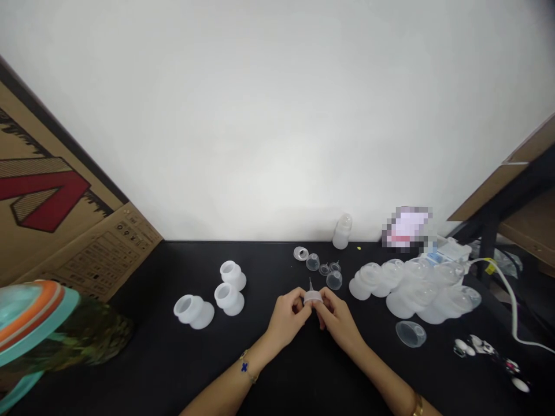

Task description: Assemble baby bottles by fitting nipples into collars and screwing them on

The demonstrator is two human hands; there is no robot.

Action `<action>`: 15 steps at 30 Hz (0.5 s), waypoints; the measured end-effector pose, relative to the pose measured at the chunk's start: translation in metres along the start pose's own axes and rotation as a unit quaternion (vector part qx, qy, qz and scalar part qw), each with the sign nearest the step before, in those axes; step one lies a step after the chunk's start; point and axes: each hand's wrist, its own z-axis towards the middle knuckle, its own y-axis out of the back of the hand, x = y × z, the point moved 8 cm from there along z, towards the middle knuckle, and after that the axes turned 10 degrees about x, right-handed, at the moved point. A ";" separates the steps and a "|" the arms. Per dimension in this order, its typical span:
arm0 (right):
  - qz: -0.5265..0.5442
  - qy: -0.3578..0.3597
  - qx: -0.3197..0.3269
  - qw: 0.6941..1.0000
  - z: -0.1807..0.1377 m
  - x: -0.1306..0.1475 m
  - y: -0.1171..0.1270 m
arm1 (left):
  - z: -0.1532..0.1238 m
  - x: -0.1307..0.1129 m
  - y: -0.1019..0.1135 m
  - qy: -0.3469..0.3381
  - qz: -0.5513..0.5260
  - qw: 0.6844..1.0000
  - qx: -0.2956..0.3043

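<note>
Between the fingertips of my left hand (289, 315) and my right hand (338, 318) is a small translucent bottle collar (313, 296), with a thin pointed tip standing up from it. Both hands pinch it from opposite sides, just above the black table. Just beyond my hands lie a ring-shaped piece (300, 253), a clear dome cap (313, 262), another clear cap (333, 280) and small clear pieces with thin tips (324, 269). Further back, a capped white bottle (342, 232) stands upright by the wall.
Three open white bottle bodies (229, 299) stand at left. Several capped bottles (411, 292) cluster at right, with a loose clear cap (411, 334) in front. A teal-lidded jar (39, 318), cardboard box (87, 248), phone-like screen (407, 227), white cable (514, 306) and black-and-white trinket (481, 346) surround the area.
</note>
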 end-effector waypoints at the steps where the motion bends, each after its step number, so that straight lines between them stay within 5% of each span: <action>1: 0.003 0.000 0.002 1.000 0.000 0.000 -0.001 | 0.000 0.000 0.000 -0.001 0.002 1.000 0.004; 15: -0.019 0.017 0.027 0.999 -0.002 0.007 -0.005 | 0.003 0.003 0.004 0.005 -0.004 1.000 -0.010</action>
